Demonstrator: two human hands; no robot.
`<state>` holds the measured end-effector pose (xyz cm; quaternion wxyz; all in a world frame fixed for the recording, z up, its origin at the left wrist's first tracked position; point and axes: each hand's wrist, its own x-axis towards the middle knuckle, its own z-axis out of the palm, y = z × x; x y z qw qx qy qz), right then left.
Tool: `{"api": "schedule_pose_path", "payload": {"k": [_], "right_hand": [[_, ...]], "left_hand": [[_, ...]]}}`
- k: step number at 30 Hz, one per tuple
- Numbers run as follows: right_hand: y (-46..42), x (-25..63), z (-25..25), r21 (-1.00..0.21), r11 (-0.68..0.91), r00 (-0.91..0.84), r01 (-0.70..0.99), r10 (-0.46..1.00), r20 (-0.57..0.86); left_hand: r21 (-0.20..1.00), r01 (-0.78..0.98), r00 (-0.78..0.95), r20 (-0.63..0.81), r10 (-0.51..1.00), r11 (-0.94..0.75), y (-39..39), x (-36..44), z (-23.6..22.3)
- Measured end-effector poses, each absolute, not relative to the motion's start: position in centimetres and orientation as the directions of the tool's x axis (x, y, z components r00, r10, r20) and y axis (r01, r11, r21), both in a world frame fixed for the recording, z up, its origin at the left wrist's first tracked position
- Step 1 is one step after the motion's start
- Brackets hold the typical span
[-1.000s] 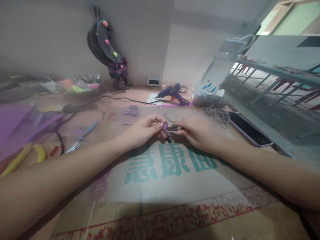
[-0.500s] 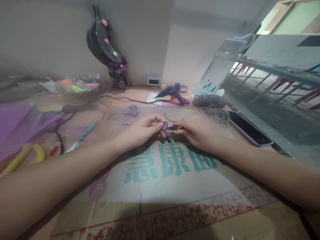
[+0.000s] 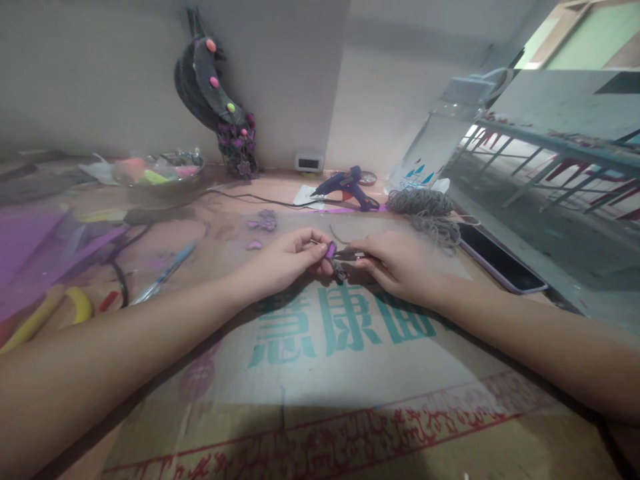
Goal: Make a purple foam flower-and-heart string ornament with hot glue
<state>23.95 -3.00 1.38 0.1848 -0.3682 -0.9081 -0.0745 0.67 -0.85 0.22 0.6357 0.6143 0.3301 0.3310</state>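
My left hand (image 3: 303, 257) pinches a small purple piece edged with grey yarn (image 3: 331, 251) between thumb and fingers, above the middle of the work surface. A darker grey-purple bit dangles just under those fingertips. My right hand (image 3: 393, 263) is closed around small dark-bladed scissors (image 3: 347, 255), whose blades point left and meet the edge of the purple piece. The scissors' handles are hidden in the fingers. Beyond my left hand lie several small purple flower-like pieces (image 3: 263, 220) and a single purple petal shape (image 3: 254, 245). A short grey yarn end (image 3: 339, 235) curls behind the hands.
A blue glue gun (image 3: 345, 187) rests at the back, near a small digital clock (image 3: 309, 161). Grey yarn (image 3: 420, 203), a phone (image 3: 500, 257) and a water bottle (image 3: 430, 137) stand right. Left are a pen (image 3: 165, 273), purple sheets (image 3: 35, 260) and a bowl (image 3: 160, 175). A decorated crescent (image 3: 207, 80) leans on the wall.
The scissors' blades have parted slightly at the edge of the purple piece. Both hands stay in nearly the same place.
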Motion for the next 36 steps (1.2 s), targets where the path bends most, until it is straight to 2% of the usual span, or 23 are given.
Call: {"api": "schedule_pose_path", "payload": {"k": [16,25,31,36], "right_hand": [[-2.92,23.72,1.35,0.048,0.721,-0.671,0.691,0.616,0.413],[-2.80,23.73,1.28,0.057,0.717,-0.666,0.694,0.611,0.428],[-2.93,23.79,1.36,0.039,0.720,-0.665,0.693,0.617,0.420],[-2.80,24.06,1.05,-0.009,0.731,-0.641,0.682,0.605,0.472]], "left_hand": [[0.996,0.016,0.561,-0.077,0.824,0.082,-1.04,0.82,0.67],[0.998,0.014,0.577,-0.052,0.815,0.053,-0.89,0.67,0.48],[0.999,-0.006,0.583,-0.035,0.812,0.047,-0.91,0.70,0.47],[0.999,-0.023,0.563,-0.019,0.826,0.038,-0.89,0.80,0.41]]}}
